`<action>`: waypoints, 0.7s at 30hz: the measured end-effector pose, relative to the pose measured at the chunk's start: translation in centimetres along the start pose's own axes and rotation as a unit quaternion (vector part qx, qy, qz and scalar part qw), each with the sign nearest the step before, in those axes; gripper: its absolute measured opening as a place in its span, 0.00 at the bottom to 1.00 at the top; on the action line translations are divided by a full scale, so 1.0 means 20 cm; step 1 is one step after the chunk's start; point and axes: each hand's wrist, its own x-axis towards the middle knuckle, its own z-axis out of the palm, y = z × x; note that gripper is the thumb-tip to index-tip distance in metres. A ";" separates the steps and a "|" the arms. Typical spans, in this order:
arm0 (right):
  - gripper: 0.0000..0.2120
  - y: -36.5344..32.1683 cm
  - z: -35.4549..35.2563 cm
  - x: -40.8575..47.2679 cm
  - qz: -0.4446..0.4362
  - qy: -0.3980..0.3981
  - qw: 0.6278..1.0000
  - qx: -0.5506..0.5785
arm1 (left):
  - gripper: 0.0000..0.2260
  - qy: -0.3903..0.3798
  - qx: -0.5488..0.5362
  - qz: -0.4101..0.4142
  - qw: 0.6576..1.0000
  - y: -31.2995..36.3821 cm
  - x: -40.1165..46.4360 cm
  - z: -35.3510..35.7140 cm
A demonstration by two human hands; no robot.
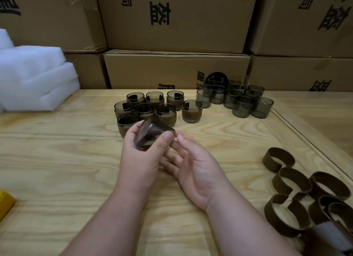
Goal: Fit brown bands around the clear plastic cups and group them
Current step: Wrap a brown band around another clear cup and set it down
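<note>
At the centre of the frame a clear smoky cup (154, 134) is tipped on its side above the surface (76, 160), its base turned toward the left and a brown band showing on it. The left hand (142, 156) grasps it, the thumb over the top of the wall and the fingers curled round its far side. The right hand (194, 169) sits just beside it on the right, palm up and fingers relaxed and spread; its fingertips (180, 138) come close to the cup's rim, though whether they touch it cannot be told.

Just behind the hands, a cluster of banded cups (150, 107) stands upright in close rows, with one more banded cup (192, 111) a little apart on their right. Farther right, toward the upper right of the surface, a group of bare cups (240, 101) stands packed together, some stacked.

At the lower right of the frame, loose brown bands (292, 187) lie in a heap, open rings touching one another.

White foam blocks (32, 78) sit at the upper left. A yellow object (5, 202) pokes in at the left edge. Cardboard boxes (175, 70) printed with black characters fill the background.
</note>
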 end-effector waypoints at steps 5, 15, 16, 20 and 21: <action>0.28 0.01 0.02 -0.02 0.008 -0.044 0.999 -0.028 | 0.22 -0.017 -0.011 -0.020 1.000 0.02 -0.01 -0.01; 0.30 0.03 0.01 0.00 0.042 -0.021 0.998 -0.037 | 0.23 -0.101 0.033 -0.017 0.994 0.05 -0.05 0.01; 0.32 0.03 0.01 0.00 0.045 -0.022 0.998 -0.037 | 0.25 -0.107 0.045 -0.013 0.993 0.05 -0.05 0.01; 0.31 0.03 0.00 0.01 0.049 -0.023 0.998 -0.043 | 0.25 -0.146 0.037 0.021 0.988 0.04 -0.06 0.02; 0.30 0.04 0.00 0.01 0.046 -0.017 0.998 -0.049 | 0.24 -0.159 0.032 0.020 0.987 0.04 -0.06 0.02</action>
